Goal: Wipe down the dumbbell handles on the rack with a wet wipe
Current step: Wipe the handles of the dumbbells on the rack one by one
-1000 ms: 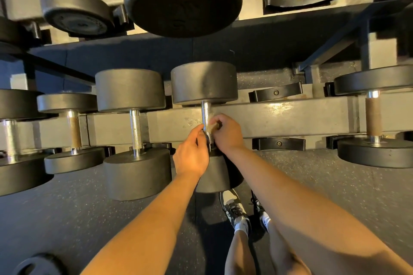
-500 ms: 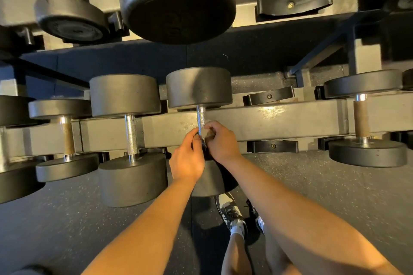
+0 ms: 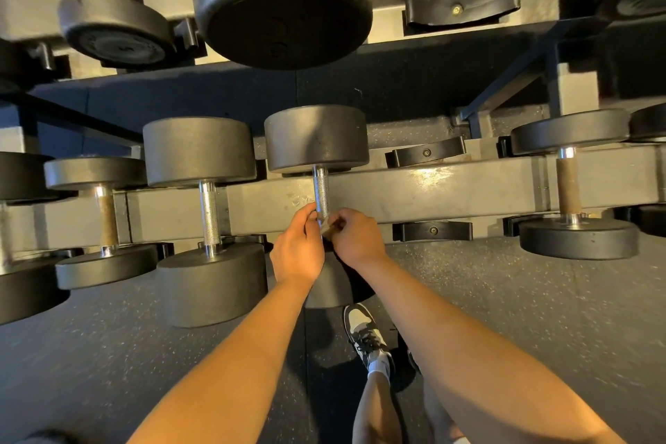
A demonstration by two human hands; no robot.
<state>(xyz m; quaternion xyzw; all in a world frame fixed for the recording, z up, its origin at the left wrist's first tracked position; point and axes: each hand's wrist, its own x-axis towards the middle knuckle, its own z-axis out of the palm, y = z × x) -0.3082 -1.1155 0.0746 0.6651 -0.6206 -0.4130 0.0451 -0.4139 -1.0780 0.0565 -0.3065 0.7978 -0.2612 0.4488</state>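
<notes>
Nearest the camera, two bare forearms reach forward over a dark, speckled rubber floor (image 3: 522, 299), with a black-and-white shoe (image 3: 364, 335) planted between them. The left hand (image 3: 297, 249) comes in from the left, its fingers curled and its thumb closing on the near end of the handle (image 3: 320, 191). The right hand (image 3: 356, 236) meets it from the other side, fingertips bunched together and pinching a small crumpled wet wipe (image 3: 329, 225) against the same spot. The handle is a slim steel bar with fine knurling, bare and shiny above the hands. It belongs to the middle dumbbell on the lower tier; its far head (image 3: 317, 139) is a matte black drum with rounded edges, and its near head is mostly hidden under the wrists.

The grey painted rail (image 3: 432, 191) runs crosswise beneath the handles, scuffed and glossy. An empty black cradle (image 3: 432, 231) just to the right leaves open room beside the right wrist. To the left the neighbouring dumbbell (image 3: 209, 213) sits close. Further right, a rust-brown handle (image 3: 568, 187) stands well apart. Overhead hangs a large upper-tier head (image 3: 281, 4).
</notes>
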